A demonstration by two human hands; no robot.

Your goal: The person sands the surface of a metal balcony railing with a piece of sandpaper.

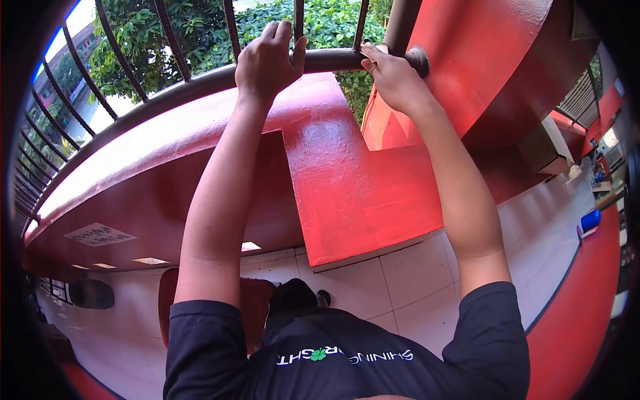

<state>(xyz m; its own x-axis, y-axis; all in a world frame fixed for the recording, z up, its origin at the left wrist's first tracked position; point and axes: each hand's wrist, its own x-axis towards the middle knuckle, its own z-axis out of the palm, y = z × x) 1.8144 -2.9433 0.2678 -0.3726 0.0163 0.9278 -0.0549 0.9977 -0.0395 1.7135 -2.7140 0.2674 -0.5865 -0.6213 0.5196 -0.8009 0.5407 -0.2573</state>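
Note:
Both arms reach forward to a dark metal railing (333, 61) with upright bars on top of a red wall. My left hand (267, 61) is closed over the horizontal rail between two bars, its thumb beside an upright. Farther right, my right hand (395, 79) rests on the same rail close to its round end fitting (418, 61). Its fingers bend around the rail by an upright bar; their tips are partly hidden.
Under the railing, a red painted ledge (353, 200) juts toward me above a tiled floor (413, 287). A red pillar (460, 60) rises at right. A red chair (257, 313) stands below my left arm. Green bushes (267, 23) grow beyond the bars.

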